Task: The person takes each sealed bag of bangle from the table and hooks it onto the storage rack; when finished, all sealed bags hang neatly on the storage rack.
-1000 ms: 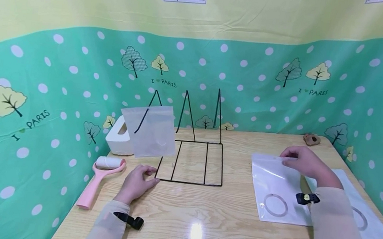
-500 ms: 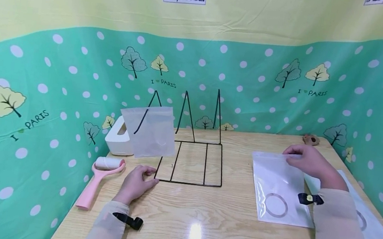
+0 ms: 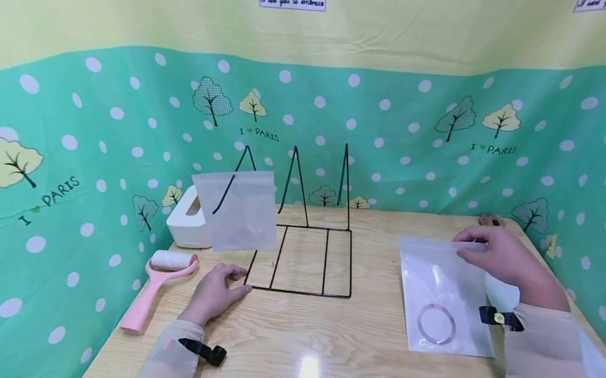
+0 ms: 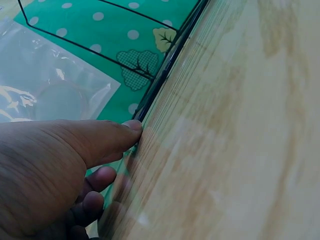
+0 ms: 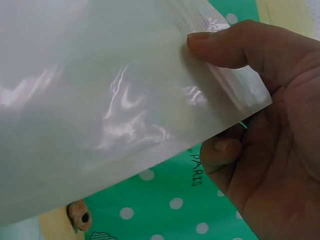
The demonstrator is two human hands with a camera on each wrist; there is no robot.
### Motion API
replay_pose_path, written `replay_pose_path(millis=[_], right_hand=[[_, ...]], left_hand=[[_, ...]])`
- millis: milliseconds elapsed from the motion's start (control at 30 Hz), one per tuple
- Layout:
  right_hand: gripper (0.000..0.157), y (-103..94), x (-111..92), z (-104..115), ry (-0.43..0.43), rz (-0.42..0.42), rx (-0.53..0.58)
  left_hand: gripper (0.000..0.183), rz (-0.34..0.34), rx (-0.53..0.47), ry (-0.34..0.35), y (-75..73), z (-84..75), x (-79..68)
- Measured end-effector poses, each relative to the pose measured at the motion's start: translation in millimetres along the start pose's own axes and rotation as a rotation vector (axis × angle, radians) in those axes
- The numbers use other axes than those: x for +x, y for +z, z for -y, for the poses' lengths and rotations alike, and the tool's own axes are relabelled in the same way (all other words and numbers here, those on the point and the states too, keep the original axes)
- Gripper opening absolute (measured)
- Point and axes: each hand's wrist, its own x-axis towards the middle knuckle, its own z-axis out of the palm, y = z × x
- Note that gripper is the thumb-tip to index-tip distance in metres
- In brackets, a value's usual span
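At the near left corner of a black wire rack (image 3: pixel 325 261), my left hand (image 3: pixel 213 291) pinches the frame. Its thumb (image 4: pixel 112 137) lies along the wire in the left wrist view. My right hand (image 3: pixel 506 261) holds a translucent zip bag (image 3: pixel 423 273) by its upper right corner. There the thumb (image 5: pixel 220 47) presses on the near face, close to the zip strip, and the fingers are partly hidden behind. A ring-shaped mark shows low on this bag. Another translucent zip bag (image 3: pixel 240 216) hangs on the left prong of the rack.
A further bag (image 3: pixel 596 360) lies at the right, partly covered by the right forearm. On the left are a pink lint roller (image 3: pixel 150 296) and a white box (image 3: pixel 190 229) with a slot. A small brown object (image 3: pixel 491 220) sits at the back right.
My right hand has shifted rightward along the bag's top edge to its corner. That top edge stands slightly higher. The left hand and rack stay in place.
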Motion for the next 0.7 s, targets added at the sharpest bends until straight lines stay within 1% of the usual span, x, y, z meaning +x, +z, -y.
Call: replay_pose_path(millis=[133, 233, 400, 600, 700], right_hand=[[0.013, -6.0, -7, 9, -0.089, -0.097, -0.039], [0.011, -9.3, -12, 15, -0.128, -0.141, -0.027], [0.007, -13.1, -19, 24, -0.146, -0.165, -0.013], [0.009, -16.7, -25, 32, -0.143, -0.188, -0.012], [0.010, -18.3, -28, 36, -0.161, -0.223, -0.009]], left_hand=[[0.038, -0.003, -0.006, 0.004, 0.5, 0.0, 0.0], [0.039, -0.002, -0.005, 0.001, 0.5, -0.2, 0.1], [0.039, 0.003, -0.002, -0.004, 0.3, -1.4, -0.1], [0.038, 0.000, 0.006, -0.002, 0.1, -2.9, 0.0], [0.038, -0.003, 0.004, 0.000, -0.2, -3.7, -0.1]])
